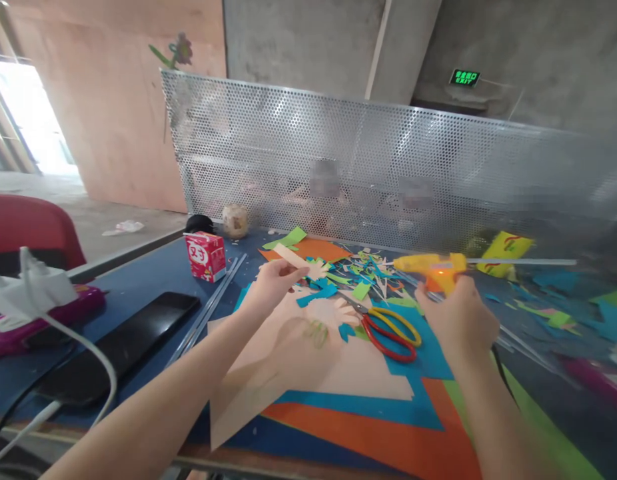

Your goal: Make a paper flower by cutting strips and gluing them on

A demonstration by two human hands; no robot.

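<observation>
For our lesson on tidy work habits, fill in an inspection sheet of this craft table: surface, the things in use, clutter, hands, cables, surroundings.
Surface: blue table, largely covered with paper sheets.
Things in use: yellow glue gun, nozzle pointing left; beige paper strip, held above the table.
Clutter: red-handled scissors lying on peach and blue sheets; coloured paper scraps; clear glue sticks; red carton; black phone.
Hands: left hand pinches the strip; right hand grips the glue gun.
Cables: white cable from a power strip at the left edge.
Surroundings: perforated metal screen behind the table; red chair; concrete wall.
</observation>
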